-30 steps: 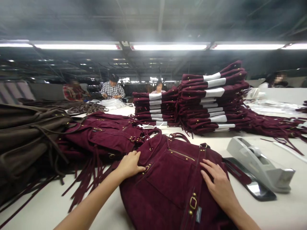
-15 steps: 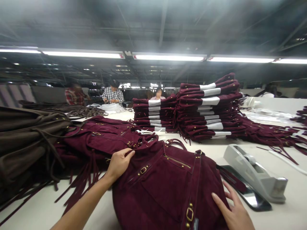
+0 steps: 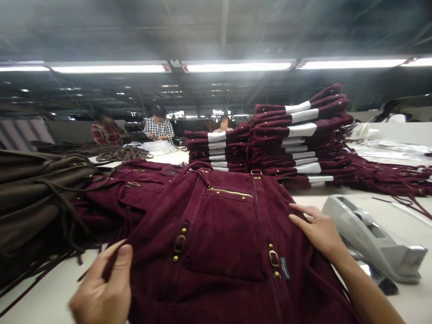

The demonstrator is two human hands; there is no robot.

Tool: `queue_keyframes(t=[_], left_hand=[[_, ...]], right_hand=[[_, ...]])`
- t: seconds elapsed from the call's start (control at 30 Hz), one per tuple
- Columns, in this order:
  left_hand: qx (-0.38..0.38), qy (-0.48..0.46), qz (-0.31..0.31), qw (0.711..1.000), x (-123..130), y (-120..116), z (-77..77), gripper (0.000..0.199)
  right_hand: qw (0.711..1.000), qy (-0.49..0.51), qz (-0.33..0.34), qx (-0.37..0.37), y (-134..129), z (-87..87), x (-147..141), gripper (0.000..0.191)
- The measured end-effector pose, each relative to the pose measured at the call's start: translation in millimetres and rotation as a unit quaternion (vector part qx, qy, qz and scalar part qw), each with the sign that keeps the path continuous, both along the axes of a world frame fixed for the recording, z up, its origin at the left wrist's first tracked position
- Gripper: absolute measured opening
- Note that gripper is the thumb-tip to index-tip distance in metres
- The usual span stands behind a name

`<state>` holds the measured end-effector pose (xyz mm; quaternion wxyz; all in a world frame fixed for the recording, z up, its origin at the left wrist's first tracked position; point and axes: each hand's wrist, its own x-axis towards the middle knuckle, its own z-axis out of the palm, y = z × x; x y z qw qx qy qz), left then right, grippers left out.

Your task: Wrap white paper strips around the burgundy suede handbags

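**On wide white table (image 3: 50,292), btwn both hands: soft maroon suede bag (image 3: 222,256) w/ brass fittings**

At back: person in black-and-white checked shirt (image 3: 158,128), head down. Nearer, R of centre: tall stack of folded maroon suede bags w/ white bands (image 3: 266,135). Far L: bulky dark-brown heap of soft bags w/ long thin straps (image 3: 33,198). Just L of tall stack: shorter banded maroon stack (image 3: 232,144).

Centre foreground, the main bag, front facing up & toward viewer, top end away; can't tell if lifted clear of tabletop. Behind its L side, partly covered: second maroon bag w/ brass buckles (image 3: 131,191). To R, nr R hand (image 3: 317,229): light-grey tape dispenser (image 3: 374,245).

W/ L hand (image 3: 108,283), a bit blurred: grasping bag's L edge btwn thumb & fingers. W/ R hand: fingers extended, at R edge; can't tell if pinching.

Beside dispenser, mostly hidden: flat dark glossy object (image 3: 388,285). Smallest, on bag: gold-toothed zip (image 3: 231,192), 2 brass strap buckles (image 3: 180,244), little grey label (image 3: 284,268) by R one.
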<state>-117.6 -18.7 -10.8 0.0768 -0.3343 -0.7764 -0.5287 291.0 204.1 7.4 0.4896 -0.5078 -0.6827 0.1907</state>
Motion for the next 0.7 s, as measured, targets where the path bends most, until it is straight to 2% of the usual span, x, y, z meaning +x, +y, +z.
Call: queue_keyframes(t=[0.1,0.13,0.2,0.3,0.4,0.5,0.6,0.7], left_hand=[[-0.132,-0.078,-0.087,0.984,2,11,-19.6,0.057],[-0.167,-0.098,-0.117,0.974,2,15,-22.1,0.06],[-0.201,-0.109,-0.135,0.964,-1,23,-21.7,0.061],[-0.188,-0.106,-0.145,0.966,-9,29,-12.5,0.062],[-0.191,-0.178,-0.216,0.941,-14,27,-5.3,0.066],[-0.15,-0.231,-0.258,0.926,-14,21,-10.1,0.064],[-0.068,-0.226,-0.207,0.949,-11,14,-22.9,0.059],[-0.013,-0.216,-0.171,0.961,-8,6,-32.3,0.054]], right_hand=[[0.994,-0.04,0.033,-0.092,26,-42.7,1,0.041],[0.993,-0.037,0.041,-0.105,29,-53.0,1,0.041],[0.992,-0.023,0.052,-0.114,28,-64.5,4,0.045],[0.99,0.0,0.056,-0.13,17,-65.1,9,0.056],[0.987,0.015,0.039,-0.154,-1,-60.0,11,0.07],[0.98,0.031,0.046,-0.191,-21,-57.7,11,0.08],[0.977,0.041,0.076,-0.198,-38,-59.2,12,0.082],[0.982,0.036,0.054,-0.18,-46,-62.5,16,0.08]])
